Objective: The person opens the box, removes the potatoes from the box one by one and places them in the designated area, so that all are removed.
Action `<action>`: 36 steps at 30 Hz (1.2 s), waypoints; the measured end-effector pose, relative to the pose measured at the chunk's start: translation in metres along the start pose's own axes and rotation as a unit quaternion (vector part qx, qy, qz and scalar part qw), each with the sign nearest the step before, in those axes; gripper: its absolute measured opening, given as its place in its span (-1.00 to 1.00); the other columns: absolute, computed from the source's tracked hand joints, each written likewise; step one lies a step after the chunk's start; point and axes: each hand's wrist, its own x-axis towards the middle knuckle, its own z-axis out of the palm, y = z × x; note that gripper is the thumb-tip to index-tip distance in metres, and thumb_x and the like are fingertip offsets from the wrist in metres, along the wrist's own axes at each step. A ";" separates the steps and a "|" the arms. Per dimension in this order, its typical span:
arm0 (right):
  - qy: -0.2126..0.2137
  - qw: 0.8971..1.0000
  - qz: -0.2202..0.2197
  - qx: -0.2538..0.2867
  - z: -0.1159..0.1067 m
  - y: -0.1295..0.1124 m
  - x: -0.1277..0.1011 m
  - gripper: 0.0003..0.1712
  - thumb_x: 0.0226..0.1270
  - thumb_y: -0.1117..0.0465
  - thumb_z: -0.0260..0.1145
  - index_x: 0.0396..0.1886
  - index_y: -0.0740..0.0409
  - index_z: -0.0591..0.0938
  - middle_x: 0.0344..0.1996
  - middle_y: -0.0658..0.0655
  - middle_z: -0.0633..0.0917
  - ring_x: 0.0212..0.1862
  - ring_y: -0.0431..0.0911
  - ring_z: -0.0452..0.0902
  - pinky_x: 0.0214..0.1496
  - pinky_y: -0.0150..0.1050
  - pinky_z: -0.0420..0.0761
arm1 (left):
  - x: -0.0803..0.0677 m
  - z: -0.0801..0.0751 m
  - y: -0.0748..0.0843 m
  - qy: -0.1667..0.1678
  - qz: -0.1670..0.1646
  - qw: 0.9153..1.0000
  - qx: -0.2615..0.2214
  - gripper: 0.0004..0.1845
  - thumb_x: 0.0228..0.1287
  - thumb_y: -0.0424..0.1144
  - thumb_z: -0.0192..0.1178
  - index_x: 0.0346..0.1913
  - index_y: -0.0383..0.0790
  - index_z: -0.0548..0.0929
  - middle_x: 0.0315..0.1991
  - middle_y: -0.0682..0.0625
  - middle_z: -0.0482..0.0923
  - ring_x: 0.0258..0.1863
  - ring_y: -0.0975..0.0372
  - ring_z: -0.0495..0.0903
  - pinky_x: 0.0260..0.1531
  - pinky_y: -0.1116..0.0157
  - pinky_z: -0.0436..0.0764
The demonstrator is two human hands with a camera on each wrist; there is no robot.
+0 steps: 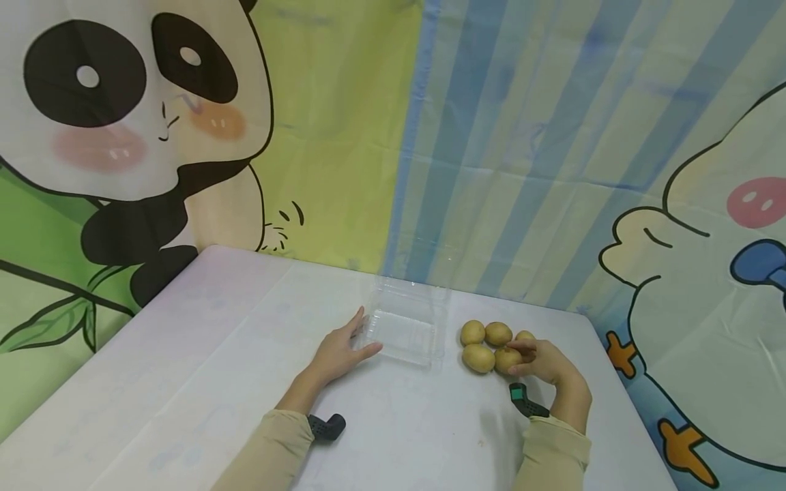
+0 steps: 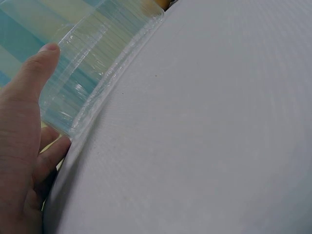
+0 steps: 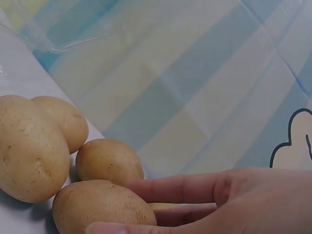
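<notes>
A clear plastic container (image 1: pixel 402 334) with its lid raised at the back sits mid-table. My left hand (image 1: pixel 338 351) rests at its left side, thumb stretched along the near corner and the other fingers beside the end wall. In the left wrist view the thumb overlaps the clear wall. To the right, several yellow-brown potatoes (image 1: pixel 478 358) lie in a close group. My right hand (image 3: pixel 234 195) holds the near right potato (image 3: pixel 100 207) of the group, thumb in front of it and fingers behind. Another potato (image 3: pixel 109 161) lies just behind that one.
The white-covered table (image 1: pixel 417 436) ends at a printed curtain (image 1: pixel 491 157) behind the container and potatoes. Wrist-worn black devices (image 1: pixel 328 427) sit below both hands.
</notes>
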 end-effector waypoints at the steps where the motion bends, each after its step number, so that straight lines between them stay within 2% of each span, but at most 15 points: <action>1: -0.001 1.000 0.003 -0.001 0.000 -0.001 0.000 -0.25 -0.11 -0.02 0.45 0.13 0.14 0.48 0.11 0.25 0.50 0.18 0.20 0.33 0.15 0.17 0.33 | 0.000 0.000 0.000 0.001 0.002 1.000 0.001 0.07 -0.16 0.49 0.06 0.41 0.07 -0.02 0.30 0.09 0.27 0.27 0.09 0.30 0.23 0.03 0.27; 11: -0.002 0.998 0.036 -0.048 -0.001 -0.009 -0.003 -0.20 -0.15 -0.05 0.47 0.10 0.25 0.49 0.02 0.26 0.55 0.07 0.15 0.40 0.08 0.17 0.38 | -0.002 -0.002 0.003 0.004 0.007 1.000 0.000 0.04 -0.11 0.41 0.12 0.41 0.04 0.01 0.29 0.06 0.29 0.25 0.07 0.32 0.21 0.00 0.29; 16: 0.002 0.998 0.051 -0.034 -0.001 -0.010 -0.003 -0.22 -0.17 -0.01 0.48 0.11 0.22 0.49 0.06 0.30 0.52 0.10 0.19 0.37 0.09 0.20 0.36 | -0.002 -0.002 0.004 0.003 0.008 1.000 0.000 0.05 -0.12 0.43 0.11 0.41 0.04 0.00 0.29 0.05 0.29 0.25 0.07 0.33 0.21 0.01 0.29; 23: 0.016 0.999 0.013 -0.046 -0.002 -0.008 -0.001 -0.32 -0.12 0.07 0.47 0.08 0.18 0.53 0.04 0.27 0.54 0.09 0.18 0.39 0.07 0.16 0.39 | -0.002 -0.002 0.003 0.004 0.004 1.000 -0.005 0.05 -0.14 0.45 0.10 0.41 0.05 0.00 0.29 0.06 0.29 0.25 0.07 0.32 0.20 0.00 0.30; 30: 0.021 0.999 0.016 -0.021 -0.003 -0.009 0.000 -0.35 -0.11 0.16 0.47 0.07 0.20 0.52 -0.10 0.20 0.60 -0.04 0.04 0.48 0.01 0.05 0.46 | -0.002 -0.002 0.003 0.006 0.005 1.000 -0.006 0.03 -0.11 0.40 0.13 0.41 0.05 0.01 0.29 0.06 0.29 0.25 0.07 0.32 0.20 0.00 0.29; 36: 0.018 1.000 0.017 -0.002 -0.003 -0.006 -0.001 -0.35 -0.07 0.16 0.45 0.10 0.17 0.50 -0.05 0.22 0.58 0.02 0.11 0.46 0.04 0.08 0.45 | -0.002 -0.001 0.003 0.008 0.012 1.000 -0.010 0.01 -0.08 0.36 0.16 0.41 0.03 0.01 0.28 0.04 0.30 0.25 0.05 0.32 0.20 -0.03 0.29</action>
